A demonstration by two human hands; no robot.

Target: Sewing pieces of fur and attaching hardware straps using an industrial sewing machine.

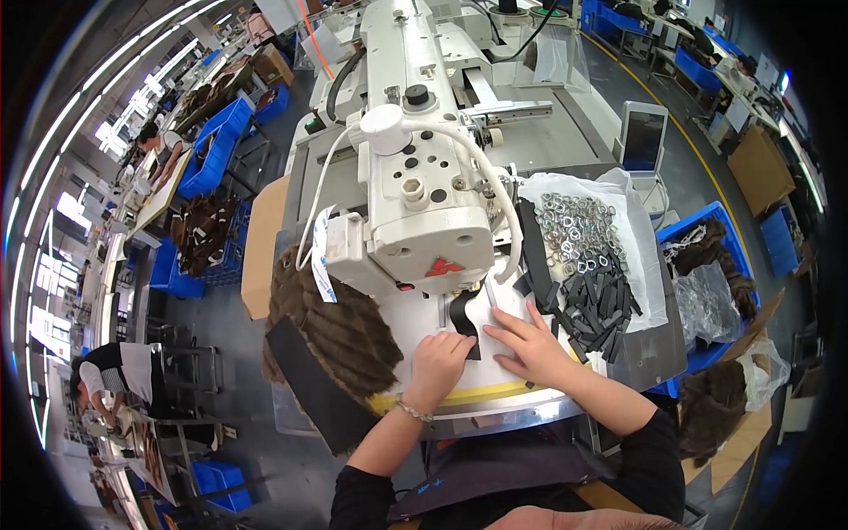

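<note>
My left hand [441, 360] is closed on the end of a black fabric strip [459, 311], pinching it against the white work plate [411, 318]. From there the strip curves up under the head of a white industrial sewing machine [433, 221]. Beside it, my right hand [535, 350] lies on the plate with fingers spread, holding nothing that I can see. Close to its right is a heap of short black strips [601, 309], below a pile of metal rings [574, 230] on a white sheet. The machine head hides the strip's far end.
Brown fur pieces [331, 318] with a black band [318, 380] lie left of the plate. Yellow tape [477, 395] runs along its near edge. A blue bin [720, 221] with fur and plastic stands at right, near a small screen [643, 137]. Other people work at tables far left.
</note>
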